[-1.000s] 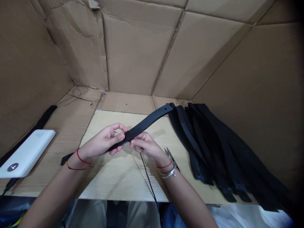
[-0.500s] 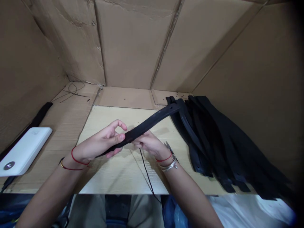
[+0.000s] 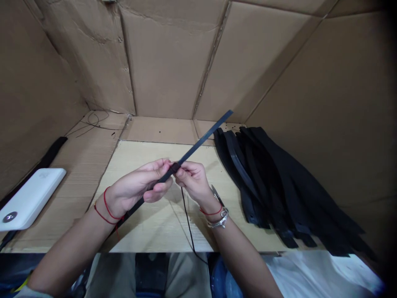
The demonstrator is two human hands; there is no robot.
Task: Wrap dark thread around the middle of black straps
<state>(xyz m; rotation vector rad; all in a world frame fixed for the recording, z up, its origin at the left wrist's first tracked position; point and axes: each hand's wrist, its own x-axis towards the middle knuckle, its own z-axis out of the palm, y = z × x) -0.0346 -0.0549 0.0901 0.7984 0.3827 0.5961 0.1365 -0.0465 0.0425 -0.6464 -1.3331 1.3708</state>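
Note:
I hold one long black strap (image 3: 204,138) in both hands above a pale board (image 3: 149,231). The strap is turned on its edge and runs from lower left to upper right. My left hand (image 3: 136,188) has its fingers closed round the strap's middle. My right hand (image 3: 190,178) pinches the strap just to the right of the left hand's fingertips. Both wrists wear red thread bands, and the right wrist also has a metal bangle. A thin black cord (image 3: 187,223) hangs down from under the hands.
A pile of several similar black straps (image 3: 273,186) lies to the right on the cardboard floor. A white power bank (image 3: 29,198) sits at the left, beside another black strap (image 3: 46,155). Cardboard walls (image 3: 173,58) close in the back and sides.
The strap has been rolled from flat to edge-on and its far end has risen. Both hands have closed in together on its middle.

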